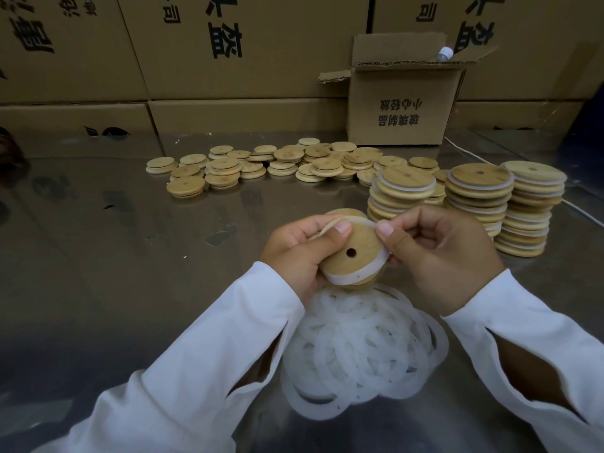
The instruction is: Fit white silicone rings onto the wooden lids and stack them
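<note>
3 stacks of ringed lids (477, 194) are standing beyond the ring pile (362, 351), to its right; unfitted lids (277, 165) are lying farther behind it. Just above that pile, the wooden lid (362, 243) is getting its silicone ring (356, 277); I'd be easing the band evenly round the rim, keeping it flat. Left hand (294, 253) is gripping the lid, thumb on its face; right hand (438, 256) is pinching the ring's far edge.
</note>
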`<state>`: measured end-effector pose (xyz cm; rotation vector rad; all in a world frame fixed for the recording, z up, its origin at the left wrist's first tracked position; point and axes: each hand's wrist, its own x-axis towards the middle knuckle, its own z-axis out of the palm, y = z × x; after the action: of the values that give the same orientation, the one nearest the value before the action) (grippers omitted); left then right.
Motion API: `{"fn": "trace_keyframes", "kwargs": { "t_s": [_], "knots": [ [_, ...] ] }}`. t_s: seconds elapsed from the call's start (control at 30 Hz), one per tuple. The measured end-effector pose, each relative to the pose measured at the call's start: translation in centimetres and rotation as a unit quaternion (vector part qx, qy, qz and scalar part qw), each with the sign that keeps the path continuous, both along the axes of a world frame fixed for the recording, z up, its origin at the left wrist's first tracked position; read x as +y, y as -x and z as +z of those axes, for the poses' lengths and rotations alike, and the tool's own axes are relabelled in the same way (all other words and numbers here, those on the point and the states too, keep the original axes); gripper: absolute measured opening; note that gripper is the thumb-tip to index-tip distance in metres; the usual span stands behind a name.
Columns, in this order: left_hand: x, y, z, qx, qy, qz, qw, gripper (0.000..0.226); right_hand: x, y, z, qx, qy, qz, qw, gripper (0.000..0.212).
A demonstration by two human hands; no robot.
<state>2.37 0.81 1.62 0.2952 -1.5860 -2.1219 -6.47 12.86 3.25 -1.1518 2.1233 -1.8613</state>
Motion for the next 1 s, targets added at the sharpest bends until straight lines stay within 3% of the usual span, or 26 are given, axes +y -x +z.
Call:
{"fn": "trace_keyframes", "kwargs": {
  "t_s": [0.27, 0.47, 0.83, 1.0],
  "knots": [
    [0.4, 0.1, -0.3, -0.016, 0.099, 0.082, 0.992, 0.011, -0.3, -1.3, -0.6, 0.090, -0.007, -0.082, 0.993, 0.014],
    [0.3, 0.1, 0.0, 0.000, 0.079, 0.123, 0.989, 0.011, -0.4, -1.0, -1.0, 0.106, -0.004, -0.104, 0.989, 0.011],
    [0.3, -0.1, -0.2, 0.028, 0.082, 0.091, 0.992, 0.019, -0.2, -0.3, -1.1, 0.163, -0.045, -0.100, 0.980, 0.007],
    [0.0, -0.3, 0.2, 0.022, 0.104, 0.084, 0.991, 0.022, -0.1, 0.1, -0.8, 0.145, -0.060, -0.084, 0.984, 0.017]
  ]
}}
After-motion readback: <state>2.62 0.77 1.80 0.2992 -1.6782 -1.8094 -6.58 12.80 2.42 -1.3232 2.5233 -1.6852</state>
